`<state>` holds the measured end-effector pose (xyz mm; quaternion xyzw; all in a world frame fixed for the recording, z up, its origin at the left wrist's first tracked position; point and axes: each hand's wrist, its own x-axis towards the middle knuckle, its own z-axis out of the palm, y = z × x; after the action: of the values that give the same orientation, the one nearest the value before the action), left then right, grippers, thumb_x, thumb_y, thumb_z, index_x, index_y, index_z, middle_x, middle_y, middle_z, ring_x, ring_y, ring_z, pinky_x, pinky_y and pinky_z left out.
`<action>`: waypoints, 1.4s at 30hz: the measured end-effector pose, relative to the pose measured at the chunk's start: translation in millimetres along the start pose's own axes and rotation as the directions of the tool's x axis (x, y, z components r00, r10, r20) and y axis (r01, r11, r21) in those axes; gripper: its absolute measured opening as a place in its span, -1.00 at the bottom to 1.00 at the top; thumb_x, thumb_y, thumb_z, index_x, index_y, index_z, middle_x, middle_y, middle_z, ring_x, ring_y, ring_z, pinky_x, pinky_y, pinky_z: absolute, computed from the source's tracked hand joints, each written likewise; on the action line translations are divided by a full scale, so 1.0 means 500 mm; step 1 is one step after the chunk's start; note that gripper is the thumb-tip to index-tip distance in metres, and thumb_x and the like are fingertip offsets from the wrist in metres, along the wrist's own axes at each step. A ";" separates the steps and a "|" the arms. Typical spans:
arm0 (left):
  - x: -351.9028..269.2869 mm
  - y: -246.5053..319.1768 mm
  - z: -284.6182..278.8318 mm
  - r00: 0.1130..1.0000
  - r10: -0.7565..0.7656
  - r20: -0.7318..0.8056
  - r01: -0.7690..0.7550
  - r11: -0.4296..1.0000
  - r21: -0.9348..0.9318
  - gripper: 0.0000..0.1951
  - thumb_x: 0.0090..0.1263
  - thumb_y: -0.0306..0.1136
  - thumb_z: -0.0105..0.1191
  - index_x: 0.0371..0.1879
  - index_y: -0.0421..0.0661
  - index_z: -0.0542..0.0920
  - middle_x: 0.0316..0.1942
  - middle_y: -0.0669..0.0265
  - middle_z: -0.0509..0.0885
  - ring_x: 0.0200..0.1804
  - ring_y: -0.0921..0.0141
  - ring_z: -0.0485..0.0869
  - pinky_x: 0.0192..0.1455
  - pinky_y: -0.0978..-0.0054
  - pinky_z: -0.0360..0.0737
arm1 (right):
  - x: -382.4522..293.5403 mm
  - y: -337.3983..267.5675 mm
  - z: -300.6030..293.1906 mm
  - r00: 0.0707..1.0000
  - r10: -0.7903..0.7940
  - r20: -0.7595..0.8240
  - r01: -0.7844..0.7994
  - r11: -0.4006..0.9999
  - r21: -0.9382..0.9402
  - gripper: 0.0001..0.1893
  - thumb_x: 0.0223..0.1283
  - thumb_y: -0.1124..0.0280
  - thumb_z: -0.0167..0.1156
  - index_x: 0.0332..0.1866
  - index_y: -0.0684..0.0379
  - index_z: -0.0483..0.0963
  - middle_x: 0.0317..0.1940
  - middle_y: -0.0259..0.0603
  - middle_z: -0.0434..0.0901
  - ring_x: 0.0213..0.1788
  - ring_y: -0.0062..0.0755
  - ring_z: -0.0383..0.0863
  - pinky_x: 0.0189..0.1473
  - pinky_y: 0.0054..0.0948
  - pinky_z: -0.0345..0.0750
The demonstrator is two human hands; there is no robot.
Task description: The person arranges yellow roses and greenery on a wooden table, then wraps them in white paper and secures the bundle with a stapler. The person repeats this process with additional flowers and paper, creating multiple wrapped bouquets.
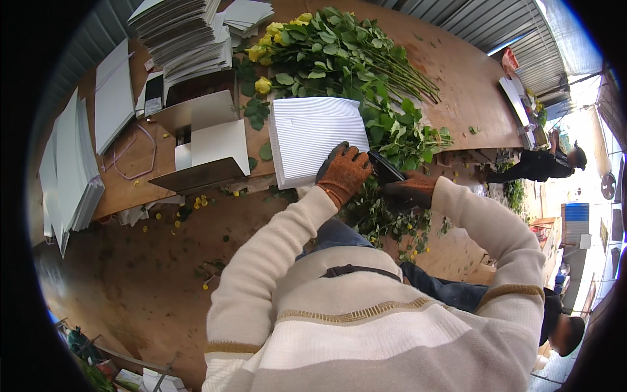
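In front of me, a white corrugated cardboard wrap (318,130) lies at the table's edge. Leafy green stems (399,127) come out past its right side. My left hand (345,174), in an orange work glove with dark patches, holds the wrap by its lower right corner. In an orange and dark glove too, my right hand (409,191) grips a long black tool, probably a stapler (387,167). The tool's far end meets the right edge of the wrap, close to my left fingers. Any flower heads inside the wrap are hidden.
Cut yellow roses (338,54) lie beyond the wrap on the wooden table (470,108). Leftward are an open cardboard box (210,142) and stacked white sheets (181,34). Leaf trimmings (392,228) hang below the edge. One person (534,164) stands far right; another (553,318) is behind my right arm.
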<state>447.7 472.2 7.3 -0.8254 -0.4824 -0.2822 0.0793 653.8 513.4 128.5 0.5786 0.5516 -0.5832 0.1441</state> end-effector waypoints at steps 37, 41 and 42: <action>0.293 0.011 -0.051 0.870 -0.240 0.431 0.257 0.966 0.021 -0.06 -0.08 0.14 0.49 0.31 -0.15 0.51 0.28 0.05 0.45 0.27 0.00 0.41 0.41 -0.01 0.28 | 0.120 0.348 -0.067 0.901 -0.419 -0.114 0.391 0.668 0.633 -0.41 0.26 -0.01 0.33 0.21 0.25 0.53 -0.08 -0.23 0.69 -0.08 -0.46 0.63 0.03 -0.42 0.58; 0.207 -0.090 -0.170 0.934 -0.344 0.100 0.356 0.864 -0.356 0.09 -0.07 -0.06 0.55 0.52 -0.11 0.26 0.46 0.03 0.36 0.42 0.07 0.38 0.48 0.08 0.32 | 0.039 0.300 -0.131 0.819 -0.529 -0.223 0.520 0.519 0.678 -0.43 0.36 -0.04 0.24 0.20 0.27 0.51 -0.07 -0.27 0.67 -0.10 -0.50 0.63 0.00 -0.44 0.60; 0.179 -0.125 -0.195 0.883 -0.453 0.124 0.458 0.770 -0.444 0.09 -0.06 -0.06 0.54 0.52 -0.11 0.26 0.46 0.03 0.36 0.42 0.07 0.38 0.48 0.08 0.32 | 0.038 0.287 -0.140 0.792 -0.544 -0.278 0.560 0.466 0.685 -0.43 0.38 -0.05 0.21 0.20 0.27 0.50 -0.07 -0.29 0.66 -0.10 -0.51 0.63 -0.01 -0.45 0.61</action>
<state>390.5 532.7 127.7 -0.6800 -0.5871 -0.3950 -0.1919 800.1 528.9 63.8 0.3817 0.4248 -0.7626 -0.3039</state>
